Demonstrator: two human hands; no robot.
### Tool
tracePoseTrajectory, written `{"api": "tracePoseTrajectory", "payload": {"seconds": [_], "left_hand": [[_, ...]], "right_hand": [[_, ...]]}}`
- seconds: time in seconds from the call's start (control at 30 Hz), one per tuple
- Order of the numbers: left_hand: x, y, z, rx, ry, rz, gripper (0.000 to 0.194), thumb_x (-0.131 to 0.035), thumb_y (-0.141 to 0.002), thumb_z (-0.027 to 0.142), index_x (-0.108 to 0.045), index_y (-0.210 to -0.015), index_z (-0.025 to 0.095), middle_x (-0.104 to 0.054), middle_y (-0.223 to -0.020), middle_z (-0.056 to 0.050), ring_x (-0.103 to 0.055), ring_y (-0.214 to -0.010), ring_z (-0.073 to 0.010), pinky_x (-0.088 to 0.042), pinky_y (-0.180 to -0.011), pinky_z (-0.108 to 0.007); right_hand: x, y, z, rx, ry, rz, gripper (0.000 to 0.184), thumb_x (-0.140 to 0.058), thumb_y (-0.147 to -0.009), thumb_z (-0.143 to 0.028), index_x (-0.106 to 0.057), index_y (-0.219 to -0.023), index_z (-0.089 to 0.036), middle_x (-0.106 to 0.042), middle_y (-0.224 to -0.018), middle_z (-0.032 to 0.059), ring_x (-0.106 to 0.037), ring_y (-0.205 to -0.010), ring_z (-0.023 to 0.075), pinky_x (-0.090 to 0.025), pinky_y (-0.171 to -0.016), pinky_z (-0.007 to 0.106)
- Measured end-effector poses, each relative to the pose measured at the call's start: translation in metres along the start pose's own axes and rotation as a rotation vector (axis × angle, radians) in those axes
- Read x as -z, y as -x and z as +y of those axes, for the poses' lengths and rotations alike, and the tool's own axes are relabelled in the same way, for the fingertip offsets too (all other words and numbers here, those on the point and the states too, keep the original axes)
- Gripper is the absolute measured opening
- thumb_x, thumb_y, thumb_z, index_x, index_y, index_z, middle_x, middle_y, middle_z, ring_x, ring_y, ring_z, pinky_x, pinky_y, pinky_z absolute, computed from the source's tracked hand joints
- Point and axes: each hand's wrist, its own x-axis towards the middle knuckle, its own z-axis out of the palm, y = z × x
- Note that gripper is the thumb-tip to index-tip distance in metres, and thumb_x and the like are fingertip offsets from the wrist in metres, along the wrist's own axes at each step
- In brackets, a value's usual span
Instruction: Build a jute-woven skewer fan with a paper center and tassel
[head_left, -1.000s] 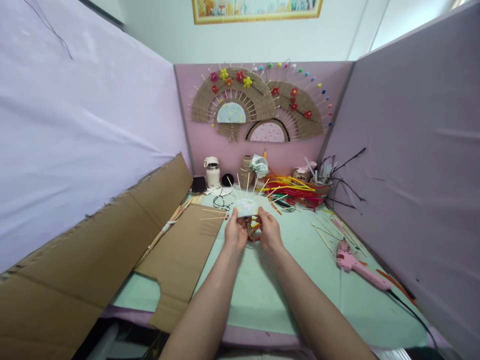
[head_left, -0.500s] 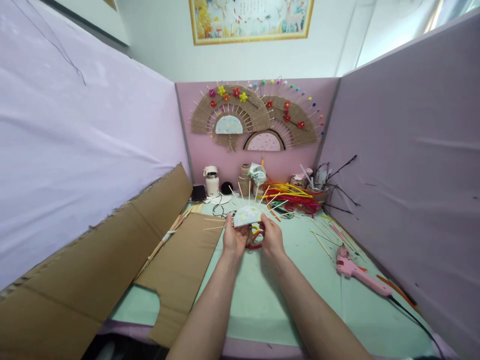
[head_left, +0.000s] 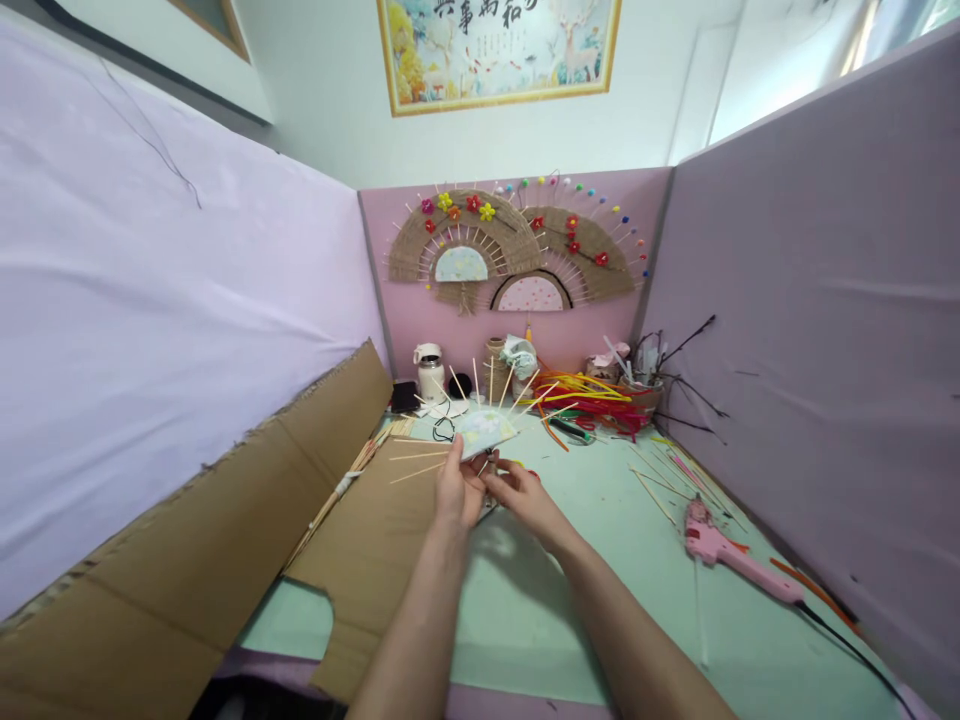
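My left hand [head_left: 459,490] grips the lower left edge of a half-round fan base [head_left: 485,428], pale with a light print, thumb on top. Thin wooden sticks [head_left: 491,378] fan out from its curved edge. The base is tilted, its right side higher. Just below its straight edge, my right hand [head_left: 525,500] has its fingers drawn together at a small brownish piece, too small and partly hidden to name. Behind that hand a bit of red and yellow [head_left: 531,474] shows on the table.
Cardboard sheets [head_left: 375,540] and bundled sticks [head_left: 349,482] lie left. A pink glue gun [head_left: 739,555] with its cord is at right. Behind stand a white flask [head_left: 431,378], a twine spool [head_left: 495,365] and coloured pipe cleaners [head_left: 600,395]. Finished fans [head_left: 465,225] hang on the pink panel.
My right hand has let go of the base's right edge and moved down and left beneath it. The base has shifted slightly left and tilted. The view has tipped up a little.
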Motion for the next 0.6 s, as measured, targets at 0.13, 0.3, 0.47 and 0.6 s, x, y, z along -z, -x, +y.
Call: {"api": "tracePoseTrajectory", "payload": {"seconds": [0.13, 0.3, 0.47, 0.6], "left_hand": [[0.001, 0.010, 0.001, -0.064, -0.047, -0.049, 0.023, -0.066, -0.090, 0.029, -0.067, -0.107, 0.014, -0.077, -0.092, -0.009, -0.074, -0.077, -0.0169, -0.060, -0.079, -0.031], [0.003, 0.023, 0.000, -0.094, -0.113, -0.121, 0.026, -0.070, -0.086, 0.030, -0.067, -0.107, 0.015, -0.077, -0.097, -0.009, -0.074, -0.083, -0.0181, -0.060, -0.081, -0.033], [0.009, 0.043, -0.004, 0.015, -0.213, -0.076, 0.028, -0.071, -0.085, 0.030, -0.065, -0.108, 0.015, -0.077, -0.096, -0.009, -0.074, -0.078, -0.0181, -0.061, -0.072, -0.030], [0.023, 0.067, -0.022, 0.273, -0.335, 0.017, 0.022, -0.071, -0.084, 0.025, -0.065, -0.101, 0.014, -0.075, -0.090, -0.010, -0.072, -0.069, -0.0176, -0.058, -0.056, -0.024]], "right_hand": [[0.006, 0.031, -0.001, -0.050, 0.100, -0.136, 0.019, -0.073, -0.072, -0.036, -0.068, -0.075, -0.019, -0.067, -0.060, -0.0014, -0.060, -0.059, 0.0154, -0.046, -0.062, 0.027], [0.025, 0.089, -0.028, -0.151, 0.393, -0.341, 0.020, -0.057, -0.085, -0.028, -0.073, -0.078, -0.018, -0.061, -0.053, -0.0026, -0.051, -0.052, 0.0121, -0.040, -0.057, 0.023], [0.055, 0.131, -0.079, -0.251, 0.585, -0.721, 0.031, -0.058, -0.088, -0.033, -0.073, -0.113, -0.024, -0.071, -0.073, 0.0015, -0.063, -0.067, 0.0155, -0.048, -0.067, 0.025], [0.077, 0.136, -0.099, -0.245, 0.590, -0.551, 0.028, -0.057, -0.088, -0.030, -0.072, -0.111, -0.028, -0.072, -0.076, 0.0011, -0.066, -0.073, 0.0168, -0.050, -0.075, 0.028]]}}
